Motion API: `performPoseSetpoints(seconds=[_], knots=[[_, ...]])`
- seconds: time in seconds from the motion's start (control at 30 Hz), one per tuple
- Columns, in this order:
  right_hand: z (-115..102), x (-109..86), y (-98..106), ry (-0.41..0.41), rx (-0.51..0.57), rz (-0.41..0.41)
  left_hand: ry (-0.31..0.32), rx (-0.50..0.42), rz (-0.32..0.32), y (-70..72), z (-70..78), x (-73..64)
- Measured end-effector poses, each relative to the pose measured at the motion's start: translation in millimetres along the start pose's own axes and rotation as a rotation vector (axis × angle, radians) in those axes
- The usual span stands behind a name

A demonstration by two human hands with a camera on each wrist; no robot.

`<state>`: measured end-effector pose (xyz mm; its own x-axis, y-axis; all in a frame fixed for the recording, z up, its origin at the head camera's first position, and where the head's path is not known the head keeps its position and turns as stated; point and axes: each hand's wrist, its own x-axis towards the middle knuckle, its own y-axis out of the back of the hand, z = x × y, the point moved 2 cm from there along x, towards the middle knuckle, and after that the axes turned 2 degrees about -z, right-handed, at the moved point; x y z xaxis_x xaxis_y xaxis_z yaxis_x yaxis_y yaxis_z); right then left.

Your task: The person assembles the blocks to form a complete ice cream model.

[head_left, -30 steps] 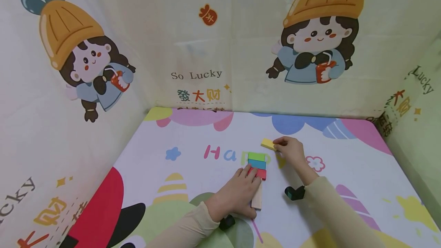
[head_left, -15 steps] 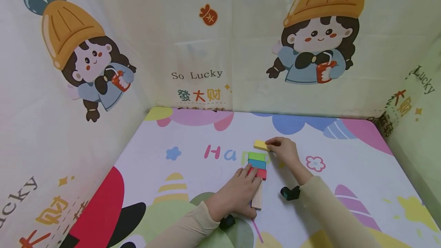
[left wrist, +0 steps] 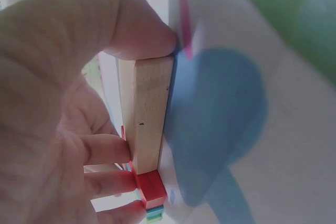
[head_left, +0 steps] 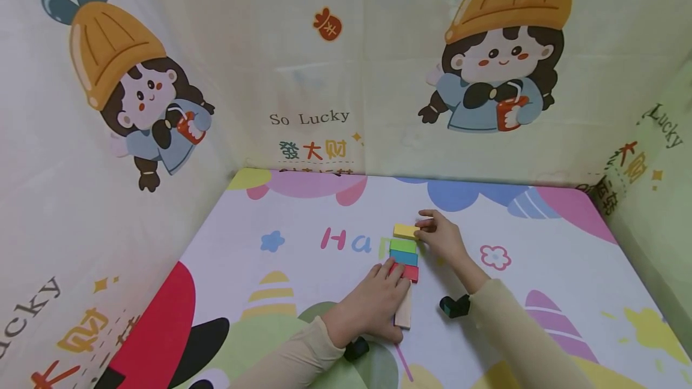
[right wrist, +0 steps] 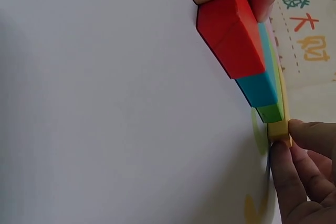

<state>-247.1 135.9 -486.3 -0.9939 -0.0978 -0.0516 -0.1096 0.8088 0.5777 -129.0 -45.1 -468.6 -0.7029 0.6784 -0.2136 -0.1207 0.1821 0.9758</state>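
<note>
A yellow block [head_left: 404, 231] lies just beyond a row of a green block [head_left: 402, 246], a blue block [head_left: 403, 257] and a red block [head_left: 412, 274]. My right hand [head_left: 443, 239] pinches the yellow block at its right end, thumb and fingertips on it in the right wrist view. A long plain wooden block [head_left: 403, 316] runs toward me from the red one. Over it lies my left hand [head_left: 370, 305]. In the left wrist view the thumb [left wrist: 139, 30] presses the wooden block's near end, and fingers [left wrist: 107, 149] hold along its side and the red block.
The tabletop [head_left: 303, 221] has a printed cartoon cover with letters and shapes. Printed cloth walls [head_left: 389, 77] rise behind it and at both sides. A black wrist piece [head_left: 455, 306] sits under the right sleeve, another [head_left: 357, 349] under the left.
My right hand has brought the yellow block leftward and slightly nearer, to the far side of the green block, and its upper fingers have lifted. The left hand stays in place.
</note>
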Motion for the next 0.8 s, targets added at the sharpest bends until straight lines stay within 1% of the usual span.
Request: performPoseSetpoints(seconds=[0.1,0.33,0.57,0.8], knots=[[-0.1,-1.0,-1.1,0.014,0.005,-0.007,-0.002,0.000,0.006,-0.4,0.1,-0.4],[-3.2,-4.4,-2.5,0.046,-0.021,-0.019,-0.005,-0.003,0.019,0.6,-0.7,-0.6],[-3.9,-3.9,-3.7,0.055,-0.085,-0.045,-0.001,0.001,0.016,0.9,-1.1,-1.9],[-1.5,-7.9,-4.6,0.093,-0.050,-0.050,0.018,-0.011,0.015,-2.2,-2.5,-3.5]])
